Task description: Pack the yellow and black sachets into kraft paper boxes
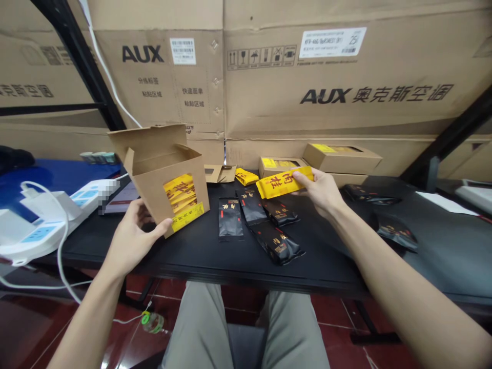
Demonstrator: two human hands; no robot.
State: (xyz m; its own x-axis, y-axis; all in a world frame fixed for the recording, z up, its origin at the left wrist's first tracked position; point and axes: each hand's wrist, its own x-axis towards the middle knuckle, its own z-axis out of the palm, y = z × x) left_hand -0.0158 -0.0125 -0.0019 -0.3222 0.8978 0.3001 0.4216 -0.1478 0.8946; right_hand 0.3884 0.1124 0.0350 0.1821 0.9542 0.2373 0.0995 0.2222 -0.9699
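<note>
The left hand point(132, 234) grasps an open cardboard box point(151, 197) at left of centre, fingers along its side and thumb across the lower front corner. The right hand point(322, 188), right of centre, pinches a yellow packet point(277, 184) by one end, holding it above some black packets point(230, 218).

Both hands work over a black desk point(203, 256) that spans the frame. Large AUX cartons point(265, 115) rise behind it like a wall, a dark metal frame point(442, 136) slants down at right, and red floor tiles point(346, 333) show at the bottom.

The yellow packet is long, flat and slightly glossy, with dark red characters and crimped ends. The box has its top flap raised, and its front window shows more yellow packaging inside, with a yellow label below.

Between the box and the nearest black packet lies a gap of bare desk, and another strip runs along the front edge, above the person's legs point(203, 328). Behind the black packets, a second yellow packet point(246, 177) and two windowed boxes point(342, 160) limit the depth; a white power strip point(46, 225) takes up the left side.
</note>
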